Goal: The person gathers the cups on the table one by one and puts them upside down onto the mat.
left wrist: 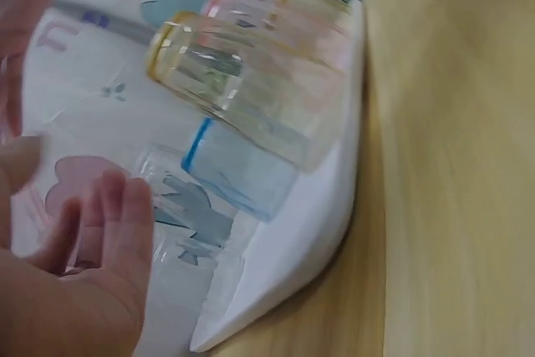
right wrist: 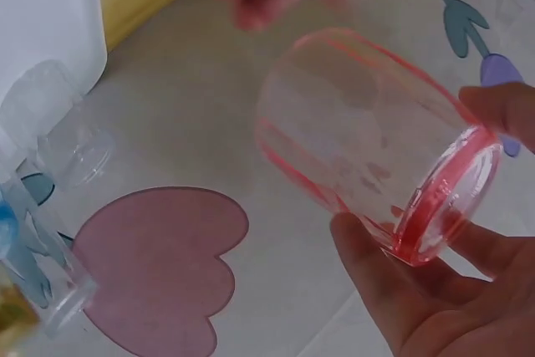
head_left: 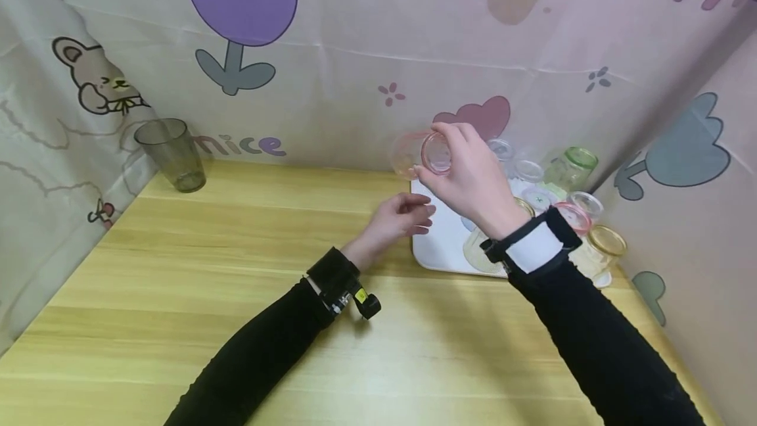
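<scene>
My right hand [head_left: 473, 176] grips a clear, pink-tinted glass [right wrist: 359, 140] around one end, where a pink ring runs. The glass lies on its side in the air, above the back left corner of a white tray [head_left: 437, 245]. Lower and to the left, my left hand [head_left: 396, 219] hovers by the tray's left edge with loosely bent fingers and nothing in it. In the left wrist view, its fingers [left wrist: 125, 215] overlap clear glasses standing on the tray.
Several glasses share the tray, among them a blue-rimmed one [left wrist: 238, 169], a yellow-rimmed one [left wrist: 209, 73] and a green one [head_left: 570, 169]. At the back left of the wooden table [head_left: 236, 248] stands a grey tinted glass [head_left: 171, 156]. A printed curtain [head_left: 343, 38] hangs behind.
</scene>
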Motion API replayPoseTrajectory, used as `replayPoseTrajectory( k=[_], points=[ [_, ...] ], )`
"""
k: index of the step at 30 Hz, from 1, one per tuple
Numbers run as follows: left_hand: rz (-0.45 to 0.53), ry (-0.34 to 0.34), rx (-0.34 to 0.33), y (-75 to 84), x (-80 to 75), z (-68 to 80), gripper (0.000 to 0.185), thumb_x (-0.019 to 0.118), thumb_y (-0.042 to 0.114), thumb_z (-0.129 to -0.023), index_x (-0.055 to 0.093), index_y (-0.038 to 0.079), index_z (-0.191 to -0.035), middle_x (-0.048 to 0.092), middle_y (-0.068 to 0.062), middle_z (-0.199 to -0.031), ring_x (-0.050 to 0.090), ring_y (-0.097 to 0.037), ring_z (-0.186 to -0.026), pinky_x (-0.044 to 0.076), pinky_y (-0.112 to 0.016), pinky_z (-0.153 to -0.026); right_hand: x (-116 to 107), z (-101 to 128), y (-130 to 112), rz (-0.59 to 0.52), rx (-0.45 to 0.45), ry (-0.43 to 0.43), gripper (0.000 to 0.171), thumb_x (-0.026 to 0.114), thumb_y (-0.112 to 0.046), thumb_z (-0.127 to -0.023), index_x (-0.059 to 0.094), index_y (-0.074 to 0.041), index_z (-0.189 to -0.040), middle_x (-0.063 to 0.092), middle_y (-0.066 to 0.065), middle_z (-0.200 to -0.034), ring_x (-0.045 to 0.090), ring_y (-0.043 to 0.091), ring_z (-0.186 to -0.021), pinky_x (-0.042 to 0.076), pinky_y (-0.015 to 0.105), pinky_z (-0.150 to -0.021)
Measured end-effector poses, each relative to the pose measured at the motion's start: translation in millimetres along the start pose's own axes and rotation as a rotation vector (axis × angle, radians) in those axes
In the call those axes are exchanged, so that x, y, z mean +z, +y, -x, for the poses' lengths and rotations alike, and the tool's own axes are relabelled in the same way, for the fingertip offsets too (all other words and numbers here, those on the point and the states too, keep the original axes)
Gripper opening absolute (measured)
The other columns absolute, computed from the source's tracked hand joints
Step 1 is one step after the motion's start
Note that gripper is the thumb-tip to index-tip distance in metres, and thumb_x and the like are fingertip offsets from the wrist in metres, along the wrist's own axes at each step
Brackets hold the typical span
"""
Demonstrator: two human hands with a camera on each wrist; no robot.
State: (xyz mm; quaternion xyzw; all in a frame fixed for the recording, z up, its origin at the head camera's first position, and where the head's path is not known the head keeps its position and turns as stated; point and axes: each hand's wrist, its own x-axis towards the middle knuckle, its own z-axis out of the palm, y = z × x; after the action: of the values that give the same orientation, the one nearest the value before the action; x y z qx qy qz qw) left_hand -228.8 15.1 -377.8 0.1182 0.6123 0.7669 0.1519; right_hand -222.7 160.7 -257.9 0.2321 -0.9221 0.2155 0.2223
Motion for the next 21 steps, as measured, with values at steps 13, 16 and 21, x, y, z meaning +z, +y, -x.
replayPoseTrajectory(
  k=[13, 16, 21],
  points=[
    [-1.106, -0.221, 0.265, -11.8, 11.2, 4.9, 0.022, 0.072, 0.004, -0.093, 0.075, 0.004, -0.115, 0.071, -0.007, -0.106, 0.067, -0.018, -0.099, 0.053, -0.023, -0.084, 5, -38, 14, 0.214, 0.081, -0.392, 0.061, 0.07, -0.025, -0.089, 0.055, 0.003, -0.141, 0.059, 0.027, -0.132, 0.062, 0.046, -0.116, 0.052, 0.06, -0.095],
    [-1.24, -0.262, 0.249, -13.6, 14.5, 6.0, 0.02, 0.074, 0.005, -0.092, 0.078, 0.01, -0.111, 0.071, -0.001, -0.107, 0.066, -0.014, -0.098, 0.053, -0.022, -0.081, 9, -39, 16, 0.279, 0.074, -0.454, 0.056, 0.068, -0.021, -0.086, 0.057, 0.004, -0.135, 0.061, 0.027, -0.126, 0.064, 0.047, -0.111, 0.054, 0.06, -0.091],
    [-1.351, -0.276, 0.24, -16.8, 17.6, 6.2, 0.018, 0.074, 0.007, -0.092, 0.08, 0.015, -0.107, 0.072, 0.003, -0.105, 0.065, -0.011, -0.095, 0.054, -0.024, -0.074, 19, -43, 19, 0.335, 0.055, -0.523, 0.033, 0.067, -0.015, -0.08, 0.062, 0.002, -0.108, 0.065, 0.022, -0.106, 0.066, 0.042, -0.096, 0.057, 0.058, -0.08]
  ],
)
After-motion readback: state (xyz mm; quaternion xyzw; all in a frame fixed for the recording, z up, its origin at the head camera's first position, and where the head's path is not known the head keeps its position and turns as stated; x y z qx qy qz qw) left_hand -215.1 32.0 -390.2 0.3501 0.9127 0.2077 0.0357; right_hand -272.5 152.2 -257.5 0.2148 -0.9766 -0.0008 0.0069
